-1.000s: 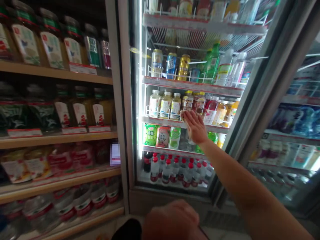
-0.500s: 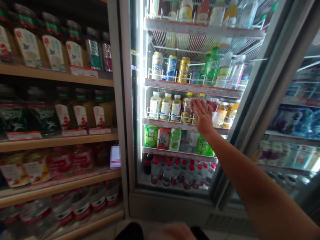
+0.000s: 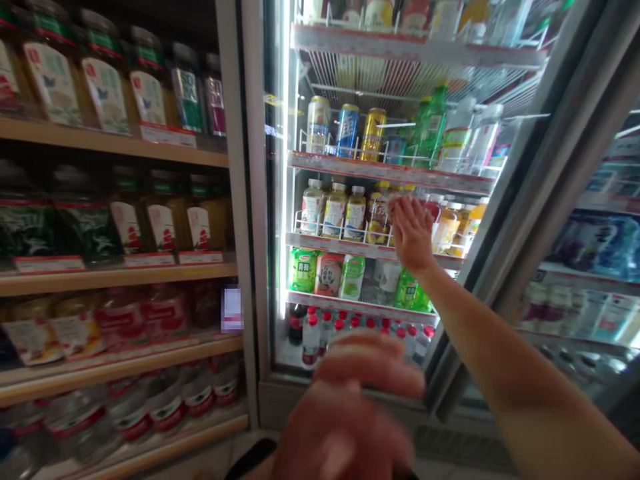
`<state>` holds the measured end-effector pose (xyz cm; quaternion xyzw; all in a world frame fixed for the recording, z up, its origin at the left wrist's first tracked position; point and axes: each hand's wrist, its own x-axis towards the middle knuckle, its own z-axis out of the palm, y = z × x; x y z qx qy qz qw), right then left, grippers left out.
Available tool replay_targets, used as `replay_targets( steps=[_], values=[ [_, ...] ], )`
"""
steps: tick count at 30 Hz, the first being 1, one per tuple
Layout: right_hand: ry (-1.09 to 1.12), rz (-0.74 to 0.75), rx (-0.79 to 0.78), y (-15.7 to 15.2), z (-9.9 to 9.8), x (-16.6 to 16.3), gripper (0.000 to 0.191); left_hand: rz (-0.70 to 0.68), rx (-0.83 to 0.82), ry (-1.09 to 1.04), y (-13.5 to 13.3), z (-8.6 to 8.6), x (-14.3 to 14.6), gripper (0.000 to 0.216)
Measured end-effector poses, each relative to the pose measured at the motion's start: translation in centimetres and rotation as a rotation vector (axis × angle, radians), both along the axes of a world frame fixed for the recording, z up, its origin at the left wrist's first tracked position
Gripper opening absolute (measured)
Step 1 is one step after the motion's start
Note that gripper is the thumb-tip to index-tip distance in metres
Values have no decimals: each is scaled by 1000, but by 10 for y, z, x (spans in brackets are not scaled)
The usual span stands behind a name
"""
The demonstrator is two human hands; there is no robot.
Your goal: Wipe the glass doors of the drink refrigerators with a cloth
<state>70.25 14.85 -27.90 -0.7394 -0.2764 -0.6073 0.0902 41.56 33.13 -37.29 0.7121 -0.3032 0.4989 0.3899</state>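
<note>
My right hand (image 3: 413, 230) reaches into the open drinks fridge with its fingers stretched out flat. The fingertips are against a bottle with a dark label (image 3: 379, 215) on the wire shelf (image 3: 350, 247) that holds pale yellow bottles (image 3: 334, 211). Nothing is in that hand. My left hand (image 3: 350, 413) is low in front of me, blurred, with the fingers loosely spread and nothing visible in them.
The fridge door (image 3: 540, 187) stands open on the right. Cans (image 3: 346, 131) and green bottles (image 3: 425, 127) fill the shelf above, green and red cartons (image 3: 325, 273) the one below, red-capped bottles (image 3: 350, 333) the bottom. Wooden shelves (image 3: 115, 273) of jars and bottles stand left.
My right hand has gone up from the carton shelf to the bottle shelf and a little to the right. My left hand has come up into view, blurred.
</note>
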Motion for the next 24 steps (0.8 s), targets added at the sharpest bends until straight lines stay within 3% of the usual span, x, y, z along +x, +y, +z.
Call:
replay_targets(
  steps=[2,3,5,7,10,12,13,16,18,20,24],
  values=[
    [56,29,-224,1,-33,-9,60,-65,17,9,-1,8,50,51],
    [88,48,-341,-2,-44,-13,62,-23,62,-9,1,11,78,46],
    [126,73,-493,-12,-48,-17,67,209,151,-54,12,15,136,44],
    [93,65,-454,-24,-31,-13,67,430,222,-46,27,16,185,51],
    [-54,15,-94,-37,-4,0,59,641,289,62,48,12,235,57],
    [-124,-10,102,-36,-10,6,57,712,315,85,56,4,254,59],
    [-133,-15,124,-34,-21,6,57,736,320,74,57,0,260,60],
    [-68,17,-115,-24,-65,-4,64,781,297,-3,58,-11,274,63],
    [3,57,-315,-19,-76,-10,67,797,284,-57,57,-16,280,63],
    [24,65,-321,-16,-64,-10,66,812,274,-106,57,-18,284,63],
    [-44,25,59,-6,-25,4,60,810,245,-147,58,-19,289,63]
  ],
)
